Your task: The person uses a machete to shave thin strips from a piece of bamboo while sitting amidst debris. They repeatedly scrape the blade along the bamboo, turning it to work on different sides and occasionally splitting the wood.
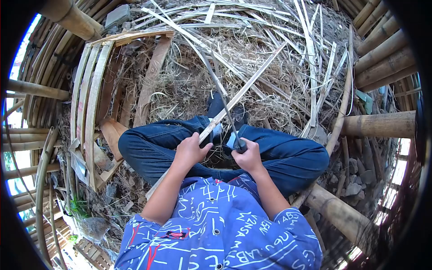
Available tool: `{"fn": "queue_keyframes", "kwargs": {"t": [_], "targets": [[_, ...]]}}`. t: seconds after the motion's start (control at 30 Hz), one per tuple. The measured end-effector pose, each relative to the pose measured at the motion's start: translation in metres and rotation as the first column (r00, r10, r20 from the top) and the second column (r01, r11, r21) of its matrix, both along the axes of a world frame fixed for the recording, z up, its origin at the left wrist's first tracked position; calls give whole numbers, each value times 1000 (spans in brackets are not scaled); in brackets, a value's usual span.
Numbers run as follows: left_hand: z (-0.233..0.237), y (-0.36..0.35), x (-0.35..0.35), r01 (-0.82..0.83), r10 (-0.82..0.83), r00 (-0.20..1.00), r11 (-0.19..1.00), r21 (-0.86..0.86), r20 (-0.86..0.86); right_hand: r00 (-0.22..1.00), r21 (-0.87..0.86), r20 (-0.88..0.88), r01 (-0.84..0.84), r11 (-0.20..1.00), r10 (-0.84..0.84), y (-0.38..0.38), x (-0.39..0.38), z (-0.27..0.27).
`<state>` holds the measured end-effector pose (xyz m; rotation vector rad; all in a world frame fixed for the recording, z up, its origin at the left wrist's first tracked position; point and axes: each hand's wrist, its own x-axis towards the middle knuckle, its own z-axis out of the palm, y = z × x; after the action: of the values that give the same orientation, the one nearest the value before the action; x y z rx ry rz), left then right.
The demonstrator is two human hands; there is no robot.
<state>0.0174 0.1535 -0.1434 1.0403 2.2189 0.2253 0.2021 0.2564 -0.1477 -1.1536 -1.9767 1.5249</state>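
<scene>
Seated with my knees apart, I hold a long pale bamboo strip (254,80) that slants from beside my left forearm up to the right. My left hand (192,152) is wrapped round its lower part, thumb toward the middle. In my right hand (249,155) is the dark handle of a knife (232,123), its long thin blade pointing up and away. The blade crosses the strip just beyond my knees, overlapping it in this view. My shoes show partly behind the crossing.
Curly shavings (180,85) cover the ground ahead. Many split bamboo strips (310,58) lie at the back and right. A slatted wooden crate (92,90) stands at left. Bamboo poles (382,124) jut in from the right, and a thick one (339,213) lies near my right hip.
</scene>
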Motion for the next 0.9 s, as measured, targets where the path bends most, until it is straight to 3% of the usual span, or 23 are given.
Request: {"fn": "queue_keyframes", "kwargs": {"t": [0.03,0.1,0.2,0.33,0.67,0.9], "targets": [[2,-1,1,2,-2,1000,1000,-2,1,999,47,40,-26,999,24,1,-4,-1],[5,-6,0,-77,97,964,993,-88,248,990,77,115,-87,993,78,4,-10,-4],[5,-14,2,-94,107,920,994,-52,377,965,164,221,-180,970,141,5,-19,-14],[11,-22,5,-49,45,954,999,4,296,906,147,376,-267,953,196,4,-22,-25],[12,-24,7,-37,35,936,999,-3,350,884,98,438,-227,969,163,8,-24,-19],[15,-25,9,-28,22,975,999,23,222,828,144,534,-285,948,168,15,-21,-28]]}}
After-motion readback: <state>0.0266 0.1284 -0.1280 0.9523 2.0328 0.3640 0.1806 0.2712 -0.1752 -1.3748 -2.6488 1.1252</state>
